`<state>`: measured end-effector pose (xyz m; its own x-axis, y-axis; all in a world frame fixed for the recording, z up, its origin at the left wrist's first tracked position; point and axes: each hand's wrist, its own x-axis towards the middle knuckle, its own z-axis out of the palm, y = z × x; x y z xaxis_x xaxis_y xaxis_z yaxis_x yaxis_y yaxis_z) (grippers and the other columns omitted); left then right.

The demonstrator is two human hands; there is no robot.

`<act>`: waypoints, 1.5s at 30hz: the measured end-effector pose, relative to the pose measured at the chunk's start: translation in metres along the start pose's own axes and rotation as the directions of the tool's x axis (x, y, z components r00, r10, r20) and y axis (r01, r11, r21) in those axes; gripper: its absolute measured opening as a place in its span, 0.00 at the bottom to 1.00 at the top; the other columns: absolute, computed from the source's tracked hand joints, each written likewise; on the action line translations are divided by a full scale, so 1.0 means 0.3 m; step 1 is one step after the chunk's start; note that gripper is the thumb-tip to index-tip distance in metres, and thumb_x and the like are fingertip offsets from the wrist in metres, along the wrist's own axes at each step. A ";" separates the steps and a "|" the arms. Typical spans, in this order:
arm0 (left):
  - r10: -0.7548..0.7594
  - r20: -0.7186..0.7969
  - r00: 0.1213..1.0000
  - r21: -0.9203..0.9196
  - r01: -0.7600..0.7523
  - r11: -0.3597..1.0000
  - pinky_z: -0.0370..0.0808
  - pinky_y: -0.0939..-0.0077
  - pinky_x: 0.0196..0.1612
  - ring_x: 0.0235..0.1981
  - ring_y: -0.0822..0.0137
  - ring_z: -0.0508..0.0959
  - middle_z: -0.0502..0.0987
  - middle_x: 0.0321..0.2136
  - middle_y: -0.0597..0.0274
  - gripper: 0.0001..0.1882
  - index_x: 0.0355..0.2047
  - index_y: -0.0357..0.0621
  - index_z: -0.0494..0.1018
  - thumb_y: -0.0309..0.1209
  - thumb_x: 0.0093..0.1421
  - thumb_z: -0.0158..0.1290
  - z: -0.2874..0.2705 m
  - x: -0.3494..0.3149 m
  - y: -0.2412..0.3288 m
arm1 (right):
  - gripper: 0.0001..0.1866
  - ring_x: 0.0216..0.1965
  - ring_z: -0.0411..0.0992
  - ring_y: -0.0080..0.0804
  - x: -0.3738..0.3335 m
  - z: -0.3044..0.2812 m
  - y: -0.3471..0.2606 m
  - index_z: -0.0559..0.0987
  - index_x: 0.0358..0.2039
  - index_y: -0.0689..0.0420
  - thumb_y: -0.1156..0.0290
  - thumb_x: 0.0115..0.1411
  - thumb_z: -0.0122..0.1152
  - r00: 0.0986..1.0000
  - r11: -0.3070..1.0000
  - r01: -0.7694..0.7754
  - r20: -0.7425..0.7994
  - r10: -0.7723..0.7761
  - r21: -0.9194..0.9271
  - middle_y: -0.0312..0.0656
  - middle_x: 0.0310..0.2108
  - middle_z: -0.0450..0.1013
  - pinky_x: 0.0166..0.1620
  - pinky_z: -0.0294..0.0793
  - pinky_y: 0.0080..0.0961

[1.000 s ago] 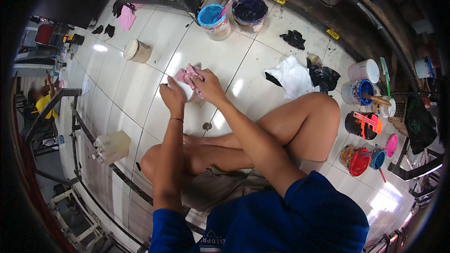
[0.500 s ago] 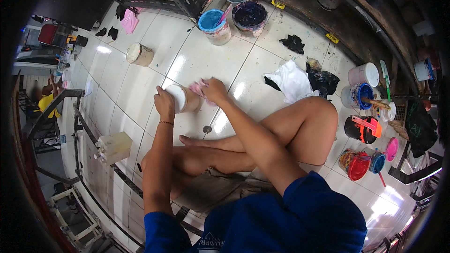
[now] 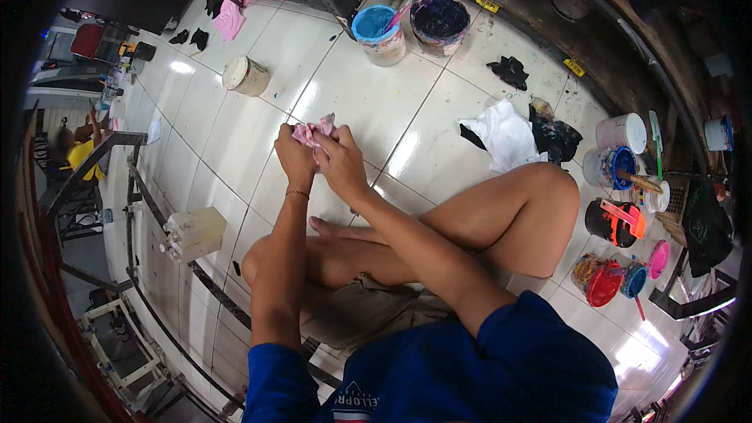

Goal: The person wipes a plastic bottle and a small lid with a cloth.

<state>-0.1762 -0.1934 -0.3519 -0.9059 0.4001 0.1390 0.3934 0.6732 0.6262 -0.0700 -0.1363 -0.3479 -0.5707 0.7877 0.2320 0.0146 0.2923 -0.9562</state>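
Bunching a pink cloth (image 3: 313,133) between two hands, with open paint around.
At left, a translucent jug (image 3: 197,232) is on the tiled floor (image 3: 211,133), and a pale tub (image 3: 247,76) is farther ahead, well apart from the hands. The left hand (image 3: 294,155) has fingers curled beside the cloth, but I cannot tell what they hold, because anything underneath is hidden; a weak hold could let it slip. The right hand (image 3: 341,163) has its fingers bent closely on the cloth, in front of the crossed legs; too hard pressing could smear colour on skin. Ahead, the open blue paint bucket (image 3: 379,37) could stain a cloth passing over it. At right, the bent knee (image 3: 556,188) is near the red paint pot (image 3: 604,282), so a careless shift could tip it.
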 end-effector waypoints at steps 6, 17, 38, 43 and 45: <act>-0.002 -0.081 0.997 0.017 0.003 1.000 0.65 0.49 0.35 0.29 0.38 0.71 0.72 0.23 0.36 0.13 0.24 0.31 0.66 0.29 0.62 0.47 0.047 -0.007 0.065 | 0.14 0.38 0.72 0.51 0.200 -0.055 0.101 0.80 0.44 0.61 0.70 0.60 0.55 0.974 0.959 -0.146 0.137 0.183 -0.244 0.54 0.35 0.72 0.44 0.72 0.40; 0.116 -0.043 0.992 -0.038 -0.117 0.992 0.66 0.49 0.29 0.23 0.36 0.71 0.72 0.20 0.35 0.13 0.23 0.30 0.66 0.27 0.63 0.45 0.005 0.008 0.058 | 0.14 0.34 0.71 0.52 0.032 -0.063 0.058 0.79 0.47 0.59 0.70 0.62 0.55 0.998 0.989 -0.064 -0.031 0.061 -0.135 0.54 0.35 0.67 0.38 0.72 0.41; 0.094 -0.123 0.988 0.152 -0.075 0.986 0.68 0.51 0.33 0.27 0.36 0.71 0.71 0.23 0.36 0.20 0.22 0.31 0.66 0.36 0.66 0.44 -0.005 0.051 -0.047 | 0.17 0.47 0.71 0.52 -0.055 -0.018 0.009 0.79 0.47 0.60 0.64 0.65 0.49 0.966 0.968 -0.249 -0.088 0.245 -0.038 0.58 0.47 0.70 0.46 0.73 0.39; -0.064 -0.156 0.986 0.141 0.087 0.986 0.68 0.49 0.37 0.30 0.37 0.75 0.75 0.26 0.35 0.24 0.24 0.30 0.71 0.41 0.66 0.44 -0.024 0.033 0.036 | 0.18 0.52 0.68 0.52 -0.066 -0.126 0.221 0.77 0.49 0.59 0.65 0.67 0.45 0.807 0.854 -0.483 0.279 0.520 -0.195 0.55 0.52 0.69 0.50 0.70 0.40; -0.158 -0.178 0.971 0.102 0.178 0.979 0.68 0.49 0.36 0.29 0.38 0.74 0.75 0.24 0.36 0.22 0.23 0.30 0.71 0.39 0.65 0.47 -0.010 -0.017 0.013 | 0.18 0.54 0.67 0.52 -0.025 -0.130 0.232 0.77 0.50 0.60 0.65 0.67 0.45 0.787 0.877 -0.462 0.397 0.473 -0.129 0.55 0.54 0.68 0.53 0.68 0.40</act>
<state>-0.1704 -0.1947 -0.3478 -0.9699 0.1719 0.1726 0.2402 0.7935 0.5592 -0.0328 -0.1007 -0.4092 -0.7683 0.5422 -0.3403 0.3824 -0.0376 -0.9232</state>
